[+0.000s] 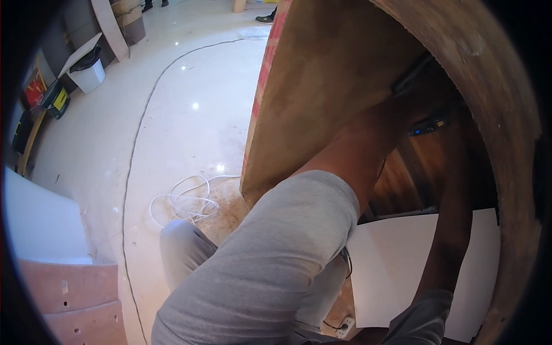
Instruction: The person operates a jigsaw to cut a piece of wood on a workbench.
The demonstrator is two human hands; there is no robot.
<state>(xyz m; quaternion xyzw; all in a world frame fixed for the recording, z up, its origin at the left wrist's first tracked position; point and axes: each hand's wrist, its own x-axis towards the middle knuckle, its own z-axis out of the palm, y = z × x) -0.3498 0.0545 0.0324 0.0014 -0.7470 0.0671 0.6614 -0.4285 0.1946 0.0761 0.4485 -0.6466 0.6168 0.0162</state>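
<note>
Both hands are reaching into the dark cabinet (345, 75) and are lying too deep in shadow to make out, so their grip is staying unclear. A small tool (428, 125) with a blue glow is showing there, too dim to identify. The white panel (402, 270) is being cut off behind the right forearm (454, 230). A shoe (265, 18) is getting clipped by the top edge

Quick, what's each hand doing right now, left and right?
Left hand: out of sight inside the dark wooden cabinet; cannot be told.
Right hand: hidden up in there too; cannot be told.
</note>
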